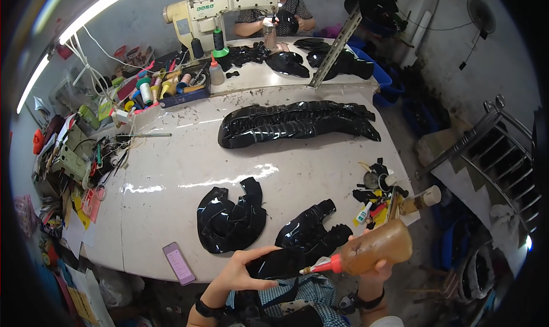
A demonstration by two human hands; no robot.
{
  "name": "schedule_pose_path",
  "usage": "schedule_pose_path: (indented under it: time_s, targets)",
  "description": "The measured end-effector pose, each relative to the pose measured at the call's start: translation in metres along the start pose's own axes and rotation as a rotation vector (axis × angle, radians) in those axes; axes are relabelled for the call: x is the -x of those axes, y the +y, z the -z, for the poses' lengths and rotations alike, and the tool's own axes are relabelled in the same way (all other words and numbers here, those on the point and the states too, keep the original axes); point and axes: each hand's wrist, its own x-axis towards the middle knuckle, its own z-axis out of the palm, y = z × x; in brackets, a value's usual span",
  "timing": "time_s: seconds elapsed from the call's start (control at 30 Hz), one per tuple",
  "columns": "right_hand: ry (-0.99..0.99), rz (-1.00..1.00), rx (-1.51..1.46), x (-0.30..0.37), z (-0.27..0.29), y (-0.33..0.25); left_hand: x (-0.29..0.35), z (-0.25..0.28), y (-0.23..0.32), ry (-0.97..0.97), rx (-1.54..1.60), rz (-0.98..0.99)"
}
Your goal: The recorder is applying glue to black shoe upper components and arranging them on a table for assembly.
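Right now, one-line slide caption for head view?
Right grip holds a tilted, red-nozzled bottle, tip near the black piece in the left grip, by a pale worktable.

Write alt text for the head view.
The wearer's right hand holds an amber squeeze bottle, its red nozzle pointing toward a black piece in the left hand. Glossy black pieces lie on the white table; beyond, another person is by a cream sewing machine.

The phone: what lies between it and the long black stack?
A rounded black pile lies between the phone and the long black stack, in the head view.
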Motion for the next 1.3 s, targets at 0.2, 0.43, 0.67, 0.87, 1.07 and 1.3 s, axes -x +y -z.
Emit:
schedule_pose_path:
  time_s: [0.2, 0.43, 0.67, 0.87, 1.07, 1.3]
  targets:
    - [-0.103, 0.047, 0.050, -0.004, -0.011, 0.001, 0.005, 0.004, -0.008, 0.023, 0.043, 0.017]
    - [0.247, 0.117, 0.310, -0.003, 0.015, 0.002, 0.006, 0.012, -0.012, 0.104, 0.092, -0.020]
    - [0.281, -0.153, -0.157, 0.006, 0.011, -0.010, 0.002, 0.035, -0.027, 0.279, 0.130, -0.064]
    - [0.271, -0.193, -0.049, 0.009, 0.001, 0.001, 0.001, 0.036, -0.023, 0.287, 0.088, -0.125]
    - [0.252, -0.233, -0.009, 0.011, -0.003, 0.005, 0.000, 0.034, -0.016, 0.271, 0.044, -0.143]
    - [0.228, -0.282, 0.035, 0.007, -0.009, 0.009, 0.001, 0.034, -0.013, 0.252, 0.020, -0.134]
